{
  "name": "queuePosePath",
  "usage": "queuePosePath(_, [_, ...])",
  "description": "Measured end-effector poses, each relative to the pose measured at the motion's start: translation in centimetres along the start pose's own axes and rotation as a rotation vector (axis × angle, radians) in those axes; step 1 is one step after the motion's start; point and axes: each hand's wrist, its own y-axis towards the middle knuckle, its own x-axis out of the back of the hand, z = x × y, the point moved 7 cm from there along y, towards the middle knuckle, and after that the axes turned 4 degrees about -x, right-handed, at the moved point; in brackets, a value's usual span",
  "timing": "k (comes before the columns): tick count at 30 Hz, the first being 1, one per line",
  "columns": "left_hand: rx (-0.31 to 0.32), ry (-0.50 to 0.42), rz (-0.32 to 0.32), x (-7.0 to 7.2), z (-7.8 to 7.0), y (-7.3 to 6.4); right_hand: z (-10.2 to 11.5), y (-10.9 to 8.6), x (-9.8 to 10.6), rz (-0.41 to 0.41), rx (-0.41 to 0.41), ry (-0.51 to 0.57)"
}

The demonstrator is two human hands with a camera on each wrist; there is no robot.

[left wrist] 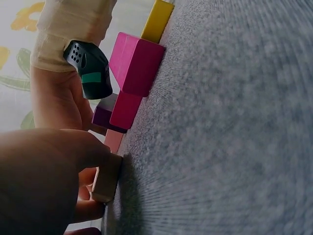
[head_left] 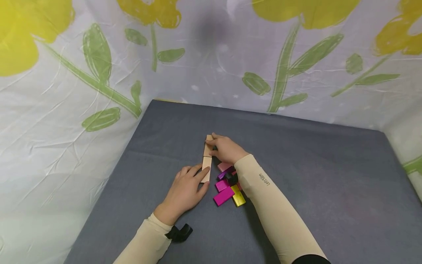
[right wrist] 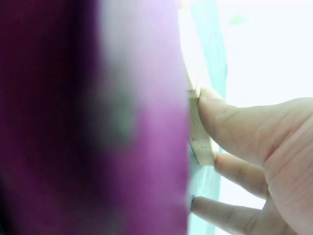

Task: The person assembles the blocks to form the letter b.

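Observation:
Two plain wooden blocks lie end to end in a line on the grey tabletop. My left hand point(head_left: 184, 187) holds the near wooden block point(head_left: 206, 162), with a finger across its top and the thumb by its near end. In the left wrist view, thumb and fingers sit around this near block point(left wrist: 107, 178). The far wooden block point(head_left: 207, 149) is pinched by my right hand point(head_left: 227, 149), thumb and fingers along its side and far end. In the right wrist view, the thumb presses the far block point(right wrist: 204, 147); a blurred purple surface hides the left half.
Just right of the wooden blocks, under my right forearm, lies a loose pile of coloured blocks: magenta point(head_left: 224, 196), yellow point(head_left: 238, 196), purple point(head_left: 224, 173) and pink point(head_left: 224, 167). Some overlap. A flower-printed curtain point(head_left: 211, 73) stands behind the grey table point(head_left: 313, 165).

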Motion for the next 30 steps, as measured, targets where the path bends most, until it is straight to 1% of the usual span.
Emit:
queuePosePath(8, [0.003, -0.015, 0.000, -0.12, 0.16, 0.08, -0.21, 0.16, -0.03, 0.014, -0.015, -0.007])
queuePosePath(19, [0.014, -0.028, 0.008, -0.09, 0.28, 0.06, -0.29, 0.42, -0.06, -0.003, -0.005, -0.018])
queuePosePath(30, [0.018, -0.031, 0.024, -0.06, 0.28, 0.13, -0.27, 0.43, 0.15, 0.001, -0.005, 0.006])
